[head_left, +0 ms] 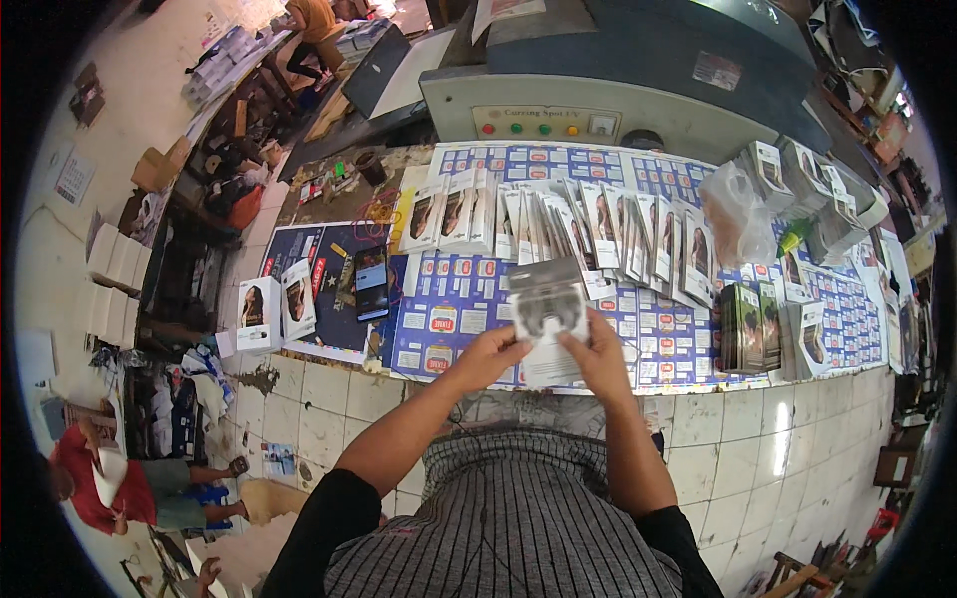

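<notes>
Between both hands, over the table's front edge, is a flat grey-and-white printed carton (pixel 551 304). My left hand (pixel 492 357) pinches its left side and my right hand (pixel 599 361) its right side, thumbs on the face toward me. Just beyond it, a long row of similar white cartons (pixel 608 224) with a dark-haired figure printed on them leans overlapped across the table. Farther left stand more of these white cartons (pixel 452 211). Whether the held carton is empty or filled I cannot tell.
Blue printed sheets (pixel 469 309) cover the table. A phone (pixel 372 283) and two white boxes (pixel 260 314) lie left; green-brown cartons (pixel 750 329), a plastic bag (pixel 736 209) and stacked cartons (pixel 832 224) stand right. A grey machine (pixel 648 90) borders the back. Another person (pixel 110 478) is far left.
</notes>
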{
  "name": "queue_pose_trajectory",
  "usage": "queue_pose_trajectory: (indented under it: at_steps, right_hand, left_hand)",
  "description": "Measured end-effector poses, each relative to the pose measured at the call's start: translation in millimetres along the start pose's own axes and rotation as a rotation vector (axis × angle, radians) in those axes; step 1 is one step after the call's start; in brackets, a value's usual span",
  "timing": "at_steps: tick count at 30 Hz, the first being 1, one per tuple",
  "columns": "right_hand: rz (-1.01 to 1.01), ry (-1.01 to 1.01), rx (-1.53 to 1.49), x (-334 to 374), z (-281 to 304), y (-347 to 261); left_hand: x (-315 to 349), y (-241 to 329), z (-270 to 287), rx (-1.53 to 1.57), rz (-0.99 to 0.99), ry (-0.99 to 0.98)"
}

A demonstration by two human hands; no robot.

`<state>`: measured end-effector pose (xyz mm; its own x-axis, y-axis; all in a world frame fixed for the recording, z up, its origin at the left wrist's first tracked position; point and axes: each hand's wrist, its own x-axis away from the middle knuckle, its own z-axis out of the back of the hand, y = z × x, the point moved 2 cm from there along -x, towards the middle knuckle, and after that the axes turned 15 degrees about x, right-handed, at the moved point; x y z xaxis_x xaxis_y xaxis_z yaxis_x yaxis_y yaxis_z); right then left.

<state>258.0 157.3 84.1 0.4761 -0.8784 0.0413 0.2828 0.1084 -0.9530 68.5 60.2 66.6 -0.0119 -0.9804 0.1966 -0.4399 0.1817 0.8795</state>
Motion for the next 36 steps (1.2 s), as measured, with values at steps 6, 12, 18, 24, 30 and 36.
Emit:
queue_pose_trajectory:
  at_steps: [6, 12, 18, 24, 30, 36]
  right_hand:
    - [0.067, 0.048, 0.382, 7.7, -29.8, -29.5]
    - [0.28, -0.071, 0.376, 17.5, -59.2, -44.9]
    - [0.292, -0.038, 0.444, 14.2, -49.8, -45.2]
    - [0.746, -0.013, 1.146, 23.2, -42.6, -70.8]
    - [0.015, -0.094, 0.213, -2.6, -36.2, -6.3]
    - [-0.045, -0.043, 0.257, 3.3, -54.2, -2.5]
  left_hand:
    - [14.3, 18.1, 12.3, -0.426, 0.018, 0.335]
    - [19.9, 23.1, -12.4, -0.545, -0.335, 0.197]
    - [27.8, 22.4, -3.8, -0.418, -0.164, 0.218]
    - [32.7, 44.4, 18.6, -1.204, -0.166, -0.11]
    - [37.6, 40.0, 15.9, -1.454, -0.57, 0.509]
    - [34.1, -23.1, 31.1, -0.074, 0.026, 0.257]
